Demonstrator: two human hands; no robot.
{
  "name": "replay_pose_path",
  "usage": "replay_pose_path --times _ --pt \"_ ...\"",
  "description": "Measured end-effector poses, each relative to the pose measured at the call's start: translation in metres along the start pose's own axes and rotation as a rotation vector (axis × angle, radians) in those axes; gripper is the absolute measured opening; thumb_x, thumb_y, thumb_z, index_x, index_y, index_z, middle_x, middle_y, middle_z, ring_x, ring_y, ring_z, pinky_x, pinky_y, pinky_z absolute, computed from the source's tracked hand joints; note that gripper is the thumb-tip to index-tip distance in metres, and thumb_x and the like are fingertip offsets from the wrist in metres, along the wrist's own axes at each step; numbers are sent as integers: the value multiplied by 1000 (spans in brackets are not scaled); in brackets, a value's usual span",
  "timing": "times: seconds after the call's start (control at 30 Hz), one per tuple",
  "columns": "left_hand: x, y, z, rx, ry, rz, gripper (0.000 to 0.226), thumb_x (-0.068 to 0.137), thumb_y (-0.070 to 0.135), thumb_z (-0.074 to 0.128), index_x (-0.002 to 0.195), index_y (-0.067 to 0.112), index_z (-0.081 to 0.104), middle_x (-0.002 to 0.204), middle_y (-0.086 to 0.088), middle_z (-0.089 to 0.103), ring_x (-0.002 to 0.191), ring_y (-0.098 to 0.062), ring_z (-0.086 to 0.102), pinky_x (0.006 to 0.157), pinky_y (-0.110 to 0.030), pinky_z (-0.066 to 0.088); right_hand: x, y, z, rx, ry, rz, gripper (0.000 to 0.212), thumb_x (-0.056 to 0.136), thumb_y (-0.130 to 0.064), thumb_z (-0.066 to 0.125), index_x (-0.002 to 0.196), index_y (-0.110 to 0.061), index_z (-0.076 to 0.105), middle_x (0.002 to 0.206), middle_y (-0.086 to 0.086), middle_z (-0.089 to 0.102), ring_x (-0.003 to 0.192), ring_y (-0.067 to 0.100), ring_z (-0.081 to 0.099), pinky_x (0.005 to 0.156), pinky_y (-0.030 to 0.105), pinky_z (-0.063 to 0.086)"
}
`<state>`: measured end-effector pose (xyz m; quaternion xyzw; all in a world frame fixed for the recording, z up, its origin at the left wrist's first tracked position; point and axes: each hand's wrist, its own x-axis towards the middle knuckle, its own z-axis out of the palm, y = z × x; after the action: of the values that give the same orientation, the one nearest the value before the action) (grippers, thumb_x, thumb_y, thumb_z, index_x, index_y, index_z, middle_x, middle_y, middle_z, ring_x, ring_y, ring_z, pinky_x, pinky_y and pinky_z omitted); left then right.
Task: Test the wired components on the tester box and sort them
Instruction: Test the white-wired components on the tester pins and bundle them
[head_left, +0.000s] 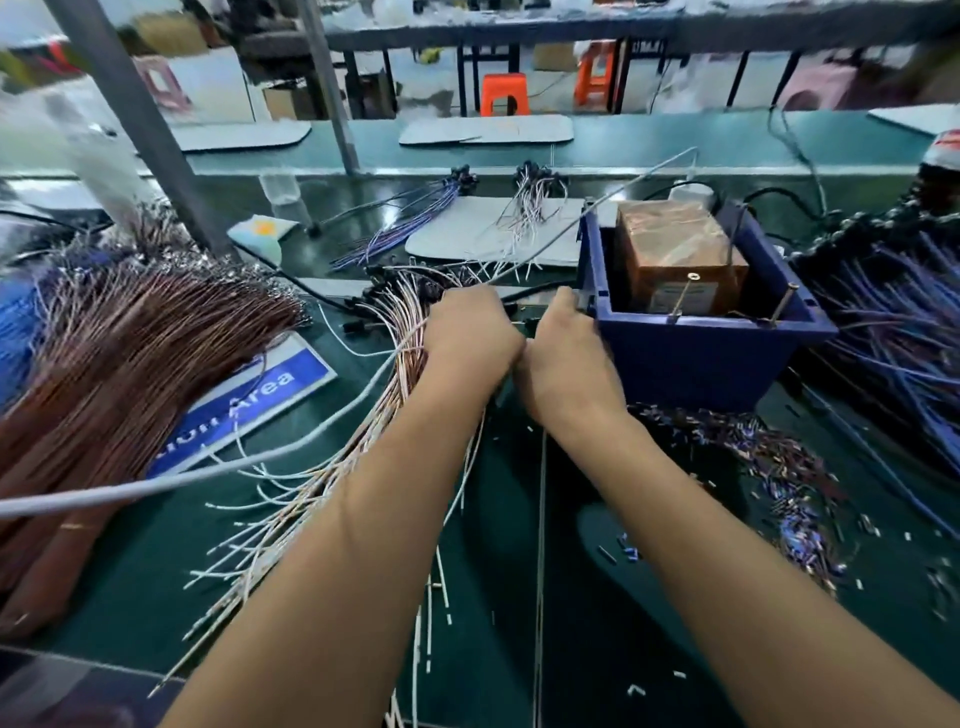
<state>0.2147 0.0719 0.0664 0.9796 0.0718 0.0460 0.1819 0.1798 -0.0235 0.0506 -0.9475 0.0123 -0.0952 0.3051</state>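
Both hands meet just left of the blue tester box (701, 343), above the green worktop (597, 597). Left hand (470, 338) curls over the pink-white wired components (400, 332); right hand (563, 353) curls at the box corner, contents unseen. Judged step: testing; next needs lead contact, then sorting.

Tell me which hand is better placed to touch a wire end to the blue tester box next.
Likely the right hand: it sits against the near-left corner of the blue tester box. The left hand is farther off, at the pink-white wire bundle.
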Motion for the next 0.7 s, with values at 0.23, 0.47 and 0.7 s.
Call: replay_pose_path --times 0.23,0.47,0.7 --pt "6 1 -5 5 -38 -19 11 85 11 63 78 4 58 80 -15 63 84 -35 62 73 -33 49 -4 4 6 180 -119 -11 20 95 -18 52 109 -10 65 102 14 71 90 37 67 71 37 52" --pt "-10 -15 -36 -100 -732 45 31 86 -5 58 67 13 74 59 -2 70 43 -8 59 42 -14 40 3 1 13 453 -185 241 24 100 -33 50 96 -12 62 89 14 72 78 35 71 67 42 59" --pt "-9 -28 -48 -241 -599 -133 21 105 14 58 94 -3 66 66 -12 68 48 -19 64 51 -26 57 -11 16 15 486 -278 308 19 90 -3 53 90 -3 72 65 7 75 40 15 60 39 20 40"
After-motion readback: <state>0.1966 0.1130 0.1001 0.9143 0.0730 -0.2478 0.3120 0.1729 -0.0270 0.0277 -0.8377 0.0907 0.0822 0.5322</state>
